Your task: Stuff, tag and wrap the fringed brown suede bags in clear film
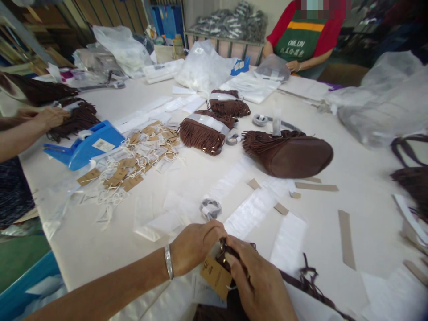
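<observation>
My left hand (195,246), with a silver bracelet at the wrist, is closed at the top of a dark brown fringed bag (307,281) near the table's front edge. My right hand (259,278) pinches the same spot, fingers curled round the bag's hardware. A brown paper tag (216,276) hangs between the two hands. Most of the bag is hidden under my hands and the frame's bottom edge.
A brown fringed bag (290,154) lies mid-table, two more (205,133) behind it. A pile of paper tags (133,160) and a blue tool (85,145) sit at left, where another person's hand (50,117) rests. A person in a green apron (301,40) stands opposite. Plastic sleeves (250,211) and a tape roll (210,208) lie nearby.
</observation>
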The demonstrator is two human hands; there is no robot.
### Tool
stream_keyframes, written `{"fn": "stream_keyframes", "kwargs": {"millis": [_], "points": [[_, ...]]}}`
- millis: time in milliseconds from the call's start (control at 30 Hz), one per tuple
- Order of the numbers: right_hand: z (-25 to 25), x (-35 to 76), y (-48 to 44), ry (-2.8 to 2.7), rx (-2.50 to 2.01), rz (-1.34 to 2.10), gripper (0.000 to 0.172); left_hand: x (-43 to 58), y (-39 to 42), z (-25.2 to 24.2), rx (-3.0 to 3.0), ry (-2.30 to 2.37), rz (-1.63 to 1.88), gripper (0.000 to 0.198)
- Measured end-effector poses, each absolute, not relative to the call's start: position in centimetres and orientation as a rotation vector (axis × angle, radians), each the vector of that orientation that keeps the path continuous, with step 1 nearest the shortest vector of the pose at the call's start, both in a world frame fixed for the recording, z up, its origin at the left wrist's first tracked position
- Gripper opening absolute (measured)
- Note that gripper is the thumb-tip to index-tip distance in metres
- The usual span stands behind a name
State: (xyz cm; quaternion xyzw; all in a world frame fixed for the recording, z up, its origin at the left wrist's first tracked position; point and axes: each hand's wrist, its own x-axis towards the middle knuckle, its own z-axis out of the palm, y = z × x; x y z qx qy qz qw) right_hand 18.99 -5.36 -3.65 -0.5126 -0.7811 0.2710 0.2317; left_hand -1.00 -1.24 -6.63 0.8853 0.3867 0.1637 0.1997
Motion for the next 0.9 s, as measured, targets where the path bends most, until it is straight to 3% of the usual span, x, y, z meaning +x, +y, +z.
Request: {"fn": "stream_keyframes", "kwargs": {"millis": [100, 233, 433, 667, 900], "points": [[-4.5, 18.1, -6.1, -2.222, -1.489, 0.571, 0.041, -1.2, -0.6, -5.5, 2.570, 1.068, 0.350, 0.016], [-5.6, 16.2, -6.8, -2.105, -1.656, 0.370, 0.032, -1.3, 0.1, -3.9, 2.707, 1.044, 0.126, 0.014], [-5.5, 15.3, -6.3, -1.971, -1.696, 0.435, 0.024, -1.1, -0.3, -5.0, 2.738, 1.091, 0.211, 0.012], [-5.3, 15.4, -5.8, -1.901, -1.792, 0.586, 0.025, -0.6, -4.2, -6.9, 2.226, 1.555, 0.878, 0.016], [-5.9, 15.5, -5.9, -1.887, -1.772, 0.641, 0.025, 0.1, -3.9, -5.6, 1.456, 1.449, 0.552, 0.022]]}}
